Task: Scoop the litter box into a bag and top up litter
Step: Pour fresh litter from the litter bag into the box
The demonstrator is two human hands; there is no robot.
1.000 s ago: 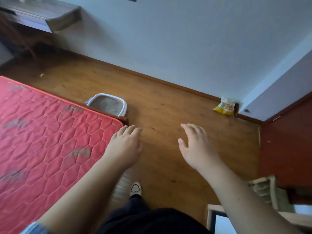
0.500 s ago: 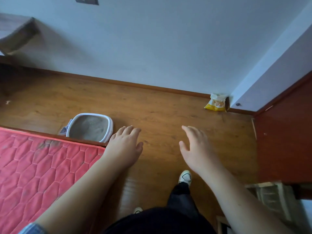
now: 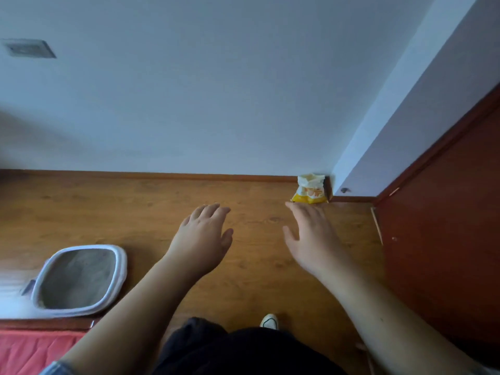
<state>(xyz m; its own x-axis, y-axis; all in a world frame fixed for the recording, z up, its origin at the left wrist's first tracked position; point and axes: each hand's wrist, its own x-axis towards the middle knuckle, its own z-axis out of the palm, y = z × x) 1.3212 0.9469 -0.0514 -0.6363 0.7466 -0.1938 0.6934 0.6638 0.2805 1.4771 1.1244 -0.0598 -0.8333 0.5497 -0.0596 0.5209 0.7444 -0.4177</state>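
Hands: left hand (image 3: 203, 239) and right hand (image 3: 313, 236) both reach forward over the floor (image 3: 135, 207), fingers straight and relaxed, holding nothing.
Box: white-rimmed box (image 3: 122, 269) sits on the floor to the person's left, just beside the edge of a red mattress (image 3: 32, 350). Grey litter (image 3: 78, 277) covers its bottom in an uneven layer. No clumps can be made out through the blur.
Corner: small yellow bag (image 3: 310, 189) stands against the baseboard (image 3: 189, 176), just past the right hand in this view. Its print is too small to tell whether it holds litter.
Scoop: none clearly seen. A dark shape (image 3: 27, 288) at the box's left edge is too blurred to name.
Done: nothing, as far as shows. The box looks untouched, no scoop is in hand and nothing is open to take waste.
Left: the whole job. That means getting a scoop and something to take the waste, sifting the waste out, then pouring in fresh litter.
Step in hand: likely an approach, with the right hand seemingly bound for the yellow bag rather than the box.
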